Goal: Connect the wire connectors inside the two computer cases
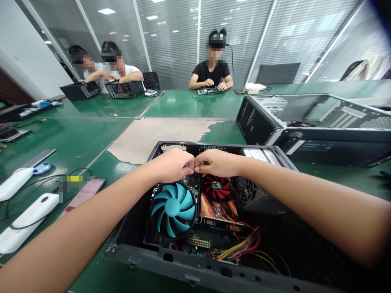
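An open black computer case (183, 260) lies in front of me. Inside it are a blue fan (172, 207), a graphics card (219, 208) with a red fan, a motherboard (200, 234) and a bundle of coloured cables (241, 247). Over the far part of the case, my left hand (177, 165) is closed in a pinch. My right hand (215, 162) is pinched too, its fingertips meeting those of the left just above the boards. Whatever sits between the fingertips is too small to name.
Another open black case (259, 118) stands at the right behind mine. White devices (29, 221), cords and a phone (84, 195) lie at the left. Across the green table (180, 103), one person (210, 73) handles a circuit board; two others work at cases.
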Available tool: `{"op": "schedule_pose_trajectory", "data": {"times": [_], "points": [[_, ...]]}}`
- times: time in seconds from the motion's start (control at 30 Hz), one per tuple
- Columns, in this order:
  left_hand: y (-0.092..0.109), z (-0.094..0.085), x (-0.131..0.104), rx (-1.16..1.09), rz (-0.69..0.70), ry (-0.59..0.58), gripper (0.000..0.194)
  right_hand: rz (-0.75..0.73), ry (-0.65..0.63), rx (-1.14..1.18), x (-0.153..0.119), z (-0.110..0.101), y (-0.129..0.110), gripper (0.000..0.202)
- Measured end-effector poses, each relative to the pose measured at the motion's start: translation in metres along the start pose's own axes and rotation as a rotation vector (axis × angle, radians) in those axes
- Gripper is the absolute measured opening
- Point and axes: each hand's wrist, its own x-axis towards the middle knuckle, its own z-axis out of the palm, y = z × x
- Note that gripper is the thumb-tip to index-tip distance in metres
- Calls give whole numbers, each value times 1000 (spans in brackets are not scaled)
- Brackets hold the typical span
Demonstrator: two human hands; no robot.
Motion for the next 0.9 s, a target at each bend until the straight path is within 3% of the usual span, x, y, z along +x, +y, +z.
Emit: {"op": "schedule_pose_trajectory", "data": {"times": [0.3, 0.5, 0.9], "points": [[3, -3, 0, -12, -1, -111, 23, 15, -17, 1, -1, 0, -4, 10], [6, -6, -1, -183, -11, -217, 26, 2, -32, -76, -4, -1, -7, 10], [3, -6, -1, -160, -78, -158, 13, -27, -43, -64, -7, -1, -8, 13]]}}
